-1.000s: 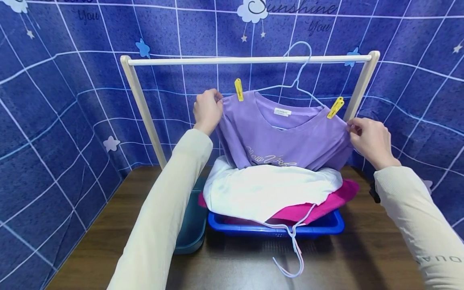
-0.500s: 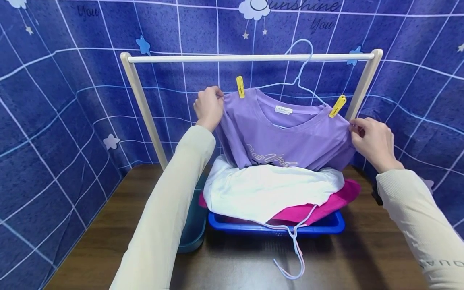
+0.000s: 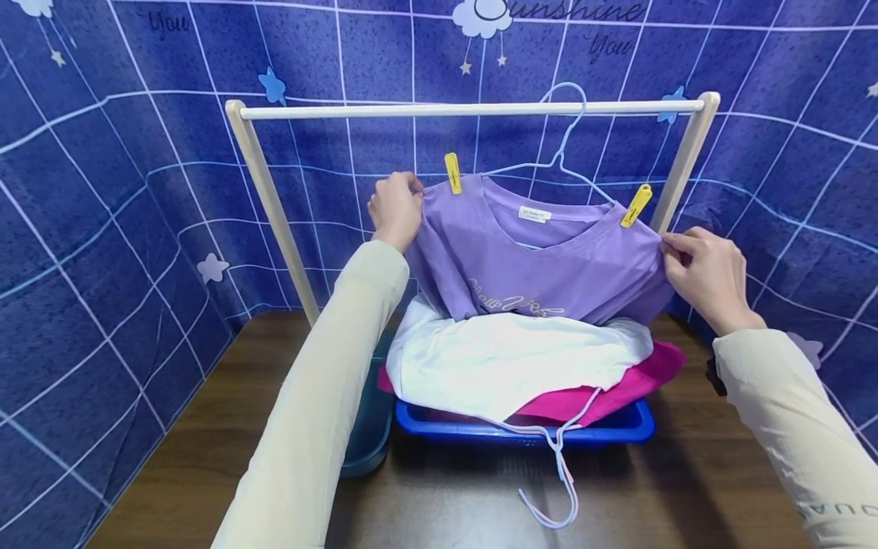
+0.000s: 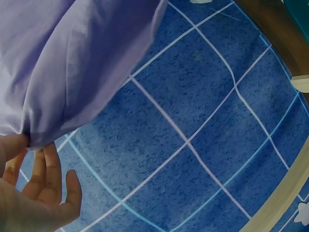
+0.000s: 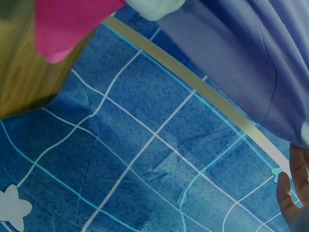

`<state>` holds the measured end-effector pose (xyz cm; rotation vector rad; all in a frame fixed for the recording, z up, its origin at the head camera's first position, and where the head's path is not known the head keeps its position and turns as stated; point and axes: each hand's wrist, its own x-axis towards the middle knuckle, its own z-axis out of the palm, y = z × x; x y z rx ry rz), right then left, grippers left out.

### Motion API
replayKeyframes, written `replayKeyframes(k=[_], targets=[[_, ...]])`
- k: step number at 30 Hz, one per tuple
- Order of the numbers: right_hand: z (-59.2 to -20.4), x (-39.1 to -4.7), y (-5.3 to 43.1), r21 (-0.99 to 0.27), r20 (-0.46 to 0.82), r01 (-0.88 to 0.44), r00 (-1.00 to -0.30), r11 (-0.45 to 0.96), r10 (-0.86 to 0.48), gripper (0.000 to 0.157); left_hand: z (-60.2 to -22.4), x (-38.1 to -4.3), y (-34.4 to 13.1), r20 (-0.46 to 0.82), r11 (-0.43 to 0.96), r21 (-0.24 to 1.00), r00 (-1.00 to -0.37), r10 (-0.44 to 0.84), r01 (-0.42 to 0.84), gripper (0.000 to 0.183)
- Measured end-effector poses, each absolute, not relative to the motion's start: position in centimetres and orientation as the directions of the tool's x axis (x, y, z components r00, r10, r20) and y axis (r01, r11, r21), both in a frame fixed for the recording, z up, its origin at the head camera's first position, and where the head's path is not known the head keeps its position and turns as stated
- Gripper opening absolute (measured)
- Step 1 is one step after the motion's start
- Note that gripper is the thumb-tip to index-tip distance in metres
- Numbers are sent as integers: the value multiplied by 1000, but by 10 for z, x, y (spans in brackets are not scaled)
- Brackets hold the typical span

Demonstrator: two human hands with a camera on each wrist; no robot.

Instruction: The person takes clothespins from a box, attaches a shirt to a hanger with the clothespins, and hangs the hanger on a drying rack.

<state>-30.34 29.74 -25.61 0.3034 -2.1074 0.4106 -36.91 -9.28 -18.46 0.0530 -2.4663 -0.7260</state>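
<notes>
A purple T-shirt (image 3: 535, 259) hangs on a pale blue wire hanger (image 3: 564, 149), whose hook loops over the rack's white bar (image 3: 473, 111). Two yellow clothespins (image 3: 453, 173) clip its shoulders, one on each side of the neckline. My left hand (image 3: 395, 210) pinches the left shoulder of the shirt; the left wrist view shows thumb and finger on the purple cloth (image 4: 63, 72). On the other side my right hand (image 3: 709, 274) pinches the right shoulder between thumb and forefinger. The shirt's lower part is hidden behind a white garment.
Below, a blue basket (image 3: 521, 435) holds the white garment (image 3: 507, 362) and a magenta one (image 3: 645, 381). Hangers (image 3: 564, 473) lie over its front rim, hooks toward me. A teal bin (image 3: 370, 435) stands left of it on the wooden table (image 3: 226, 427). Wooden rack posts (image 3: 274, 213) flank everything.
The hanger and shirt dip slightly and shift a little left on the bar. My right thumb and forefinger have straightened somewhat at the shoulder. Both hands keep their hold.
</notes>
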Motion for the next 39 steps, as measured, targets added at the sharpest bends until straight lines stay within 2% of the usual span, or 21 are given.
replayKeyframes(k=[6,12,17,28,34,39], targets=[[-260,-302,297,-153,847,-376,-527,914,-75,20,-197,-370,-96,475,877,462,-872,-116,135,22],[-265,-300,299,-145,833,-397,-543,906,-105,19,-210,-371,-99,385,895,404,-923,20,188,42],[-266,-298,299,-120,826,-427,-544,896,-148,20,-214,-373,-100,371,892,407,-928,36,197,50],[-268,-295,302,-102,811,-445,-555,890,-184,23,-220,-372,-104,354,883,424,-934,45,203,50],[-269,-293,303,-118,809,-456,-559,882,-180,23,-227,-366,-112,324,908,369,-943,75,199,50],[-270,-288,302,-123,830,-471,-532,874,-170,21,-233,-355,-122,295,931,299,-948,119,210,50]])
